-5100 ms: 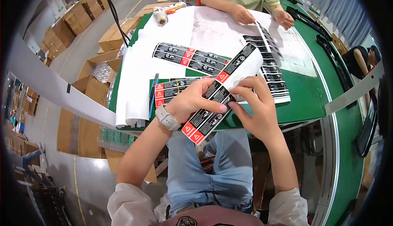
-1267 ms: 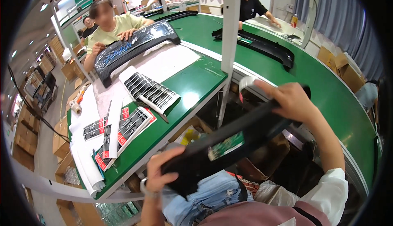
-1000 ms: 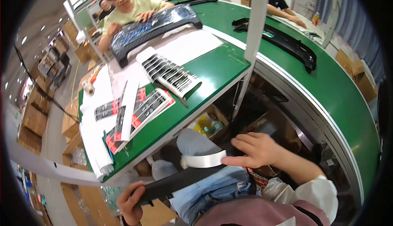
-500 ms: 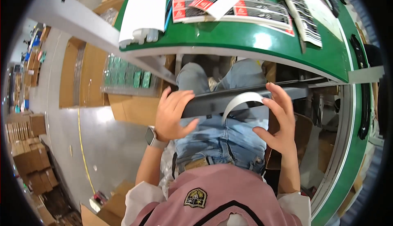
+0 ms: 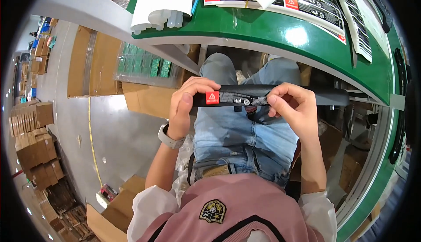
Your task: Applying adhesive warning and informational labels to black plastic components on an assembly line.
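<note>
A long black bar (image 5: 326, 96) lies crosswise above my lap. My left hand (image 5: 183, 107) is closed around its left end, the thumb raised on the near side. Along the bar's near face runs a red-and-black sticker label (image 5: 239, 100), its red end next to my left fingers. At the label's right end, my right hand (image 5: 298, 108) has thumb and forefinger pinched together on the label's edge. Whether that end is stuck down is hidden by the fingertips.
Ahead stands a green-topped table (image 5: 258, 33) with sheets of similar labels (image 5: 298, 11) and a white roll (image 5: 162, 0) on it. To the left are an open cardboard box (image 5: 81, 64) and a clear tray (image 5: 147, 68) of green parts. Stacked cartons (image 5: 37, 128) stand farther left.
The label was curled up from my right fingers with its white back showing; now it lies along the bar, printed side visible. The bar has turned, and my left hand has closed around its end.
</note>
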A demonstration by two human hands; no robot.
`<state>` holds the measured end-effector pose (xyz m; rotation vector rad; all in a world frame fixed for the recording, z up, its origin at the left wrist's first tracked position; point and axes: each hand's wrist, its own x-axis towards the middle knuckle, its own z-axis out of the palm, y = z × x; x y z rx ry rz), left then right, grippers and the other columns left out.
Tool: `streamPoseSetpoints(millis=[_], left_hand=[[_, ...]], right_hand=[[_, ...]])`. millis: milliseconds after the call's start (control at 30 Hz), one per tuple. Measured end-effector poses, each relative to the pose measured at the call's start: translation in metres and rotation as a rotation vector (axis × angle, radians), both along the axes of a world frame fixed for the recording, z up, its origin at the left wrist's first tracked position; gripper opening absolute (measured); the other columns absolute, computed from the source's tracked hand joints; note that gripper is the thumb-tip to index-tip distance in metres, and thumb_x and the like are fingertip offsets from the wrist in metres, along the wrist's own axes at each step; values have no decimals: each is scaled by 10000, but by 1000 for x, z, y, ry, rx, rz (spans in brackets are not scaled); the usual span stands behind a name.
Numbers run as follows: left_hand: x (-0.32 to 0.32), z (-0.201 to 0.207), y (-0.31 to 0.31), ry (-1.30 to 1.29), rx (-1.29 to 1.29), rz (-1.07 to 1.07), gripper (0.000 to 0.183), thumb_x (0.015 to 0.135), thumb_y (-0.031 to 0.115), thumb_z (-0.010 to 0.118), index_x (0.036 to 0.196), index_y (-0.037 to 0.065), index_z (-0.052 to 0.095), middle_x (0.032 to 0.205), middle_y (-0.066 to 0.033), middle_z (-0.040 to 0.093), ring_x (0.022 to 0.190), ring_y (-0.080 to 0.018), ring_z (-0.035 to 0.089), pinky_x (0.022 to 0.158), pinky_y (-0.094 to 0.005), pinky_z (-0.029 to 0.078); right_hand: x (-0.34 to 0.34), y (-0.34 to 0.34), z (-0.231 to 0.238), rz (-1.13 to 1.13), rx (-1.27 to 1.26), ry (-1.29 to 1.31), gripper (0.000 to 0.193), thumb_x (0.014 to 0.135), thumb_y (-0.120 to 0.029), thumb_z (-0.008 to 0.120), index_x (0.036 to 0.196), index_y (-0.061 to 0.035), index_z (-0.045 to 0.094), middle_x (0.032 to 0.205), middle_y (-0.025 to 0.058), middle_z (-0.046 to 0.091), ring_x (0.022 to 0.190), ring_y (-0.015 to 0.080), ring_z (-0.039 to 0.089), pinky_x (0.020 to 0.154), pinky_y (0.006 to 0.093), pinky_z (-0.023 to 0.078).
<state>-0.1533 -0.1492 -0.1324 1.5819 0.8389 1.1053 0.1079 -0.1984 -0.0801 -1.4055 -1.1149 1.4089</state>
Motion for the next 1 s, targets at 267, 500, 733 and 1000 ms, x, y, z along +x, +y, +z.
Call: streamPoseSetpoints(millis=[267, 500, 733, 1000], left_hand=[[-1, -2, -1, 74, -1, 38, 153, 811, 42, 671, 703, -18, 580, 992, -143, 668, 956, -259, 635, 856, -348, 482], [-2, -2, 0, 193, 37, 83, 185, 778, 51, 693, 667, -24, 565, 986, -130, 589, 827, -210, 579, 758, -298, 453], [0, -3, -3, 262, 87, 117, 165, 762, 22, 695, 674, -27, 564, 968, -135, 588, 769, -191, 563, 705, -287, 447], [5, -3, -2, 321, 155, 153, 141, 737, -4, 685, 667, -18, 563, 937, -129, 593, 679, -168, 545, 615, -278, 432]], right_hand=[[-11, 5, -3, -38, -46, -226, 106, 808, -61, 744, 786, 19, 678, 654, 18, 655, 564, 34, 577, 522, 186, 452], [-15, 8, -4, 30, -5, -371, 107, 775, -52, 743, 751, 21, 668, 614, 31, 638, 520, 39, 561, 501, 195, 435], [-21, 7, -6, 0, 7, -395, 97, 769, -43, 740, 749, 21, 670, 618, 39, 643, 512, 46, 555, 494, 201, 433], [-20, 9, -5, -10, -42, -423, 88, 767, -35, 738, 757, 23, 674, 611, 36, 640, 503, 34, 539, 481, 192, 413]])
